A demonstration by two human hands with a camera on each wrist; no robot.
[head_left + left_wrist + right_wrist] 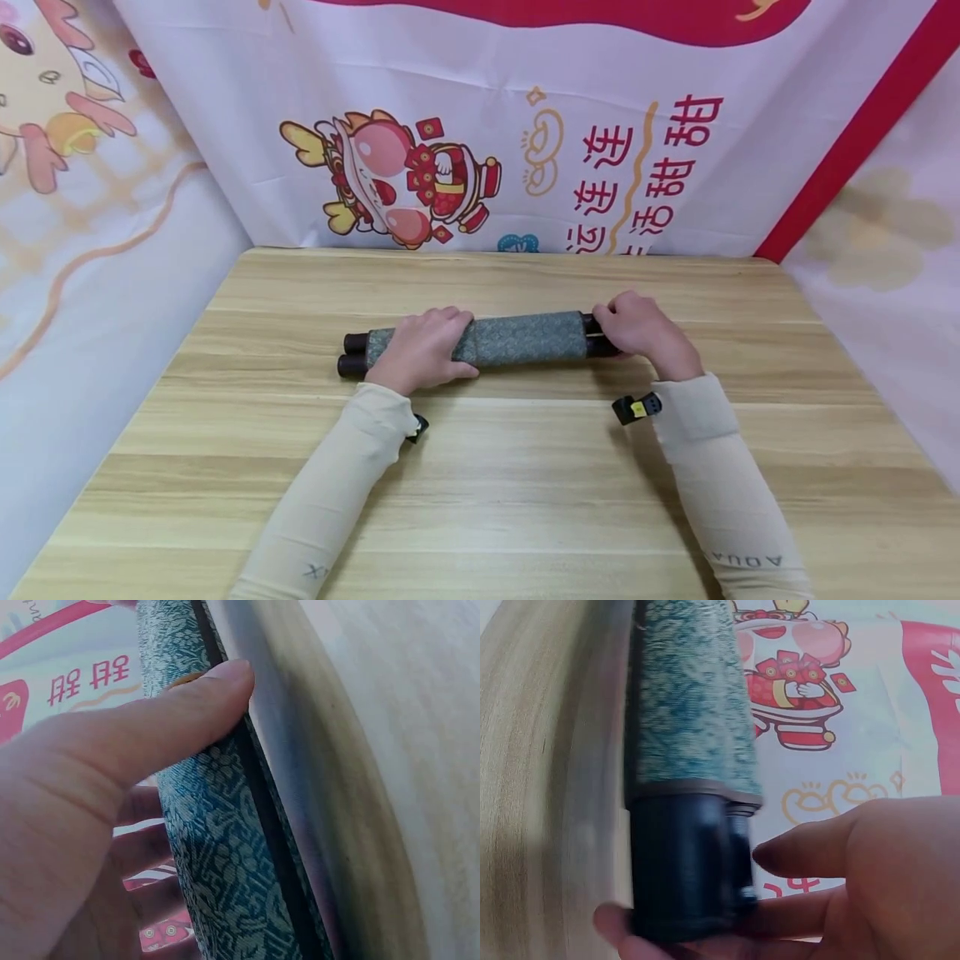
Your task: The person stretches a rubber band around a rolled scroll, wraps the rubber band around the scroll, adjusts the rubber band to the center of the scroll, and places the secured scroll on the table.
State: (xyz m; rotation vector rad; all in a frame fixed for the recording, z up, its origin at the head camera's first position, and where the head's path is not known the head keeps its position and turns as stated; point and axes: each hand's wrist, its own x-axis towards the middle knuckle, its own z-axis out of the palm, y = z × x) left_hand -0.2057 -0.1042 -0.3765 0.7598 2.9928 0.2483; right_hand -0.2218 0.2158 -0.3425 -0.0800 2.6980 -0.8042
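A rolled-up scroll (pixel 532 337) in grey-green patterned brocade lies crosswise over the far half of the table, its two dark rollers side by side. Both roller ends (pixel 352 365) jut out at the left. My left hand (pixel 423 350) holds the scroll left of its middle; in the left wrist view the thumb (pixel 172 724) crosses the brocade near a dark edge strip, with the fingers behind. At the other end, my right hand (pixel 645 329) grips the rollers. The right wrist view shows its fingers around the dark roller end (pixel 679 862).
The wood-grain table (pixel 525 483) stretches towards me below the scroll. Behind it hangs a white cloth (pixel 465 50) with a red cartoon figure and red characters. Small black wrist cameras (pixel 636 408) sit at both sleeve cuffs.
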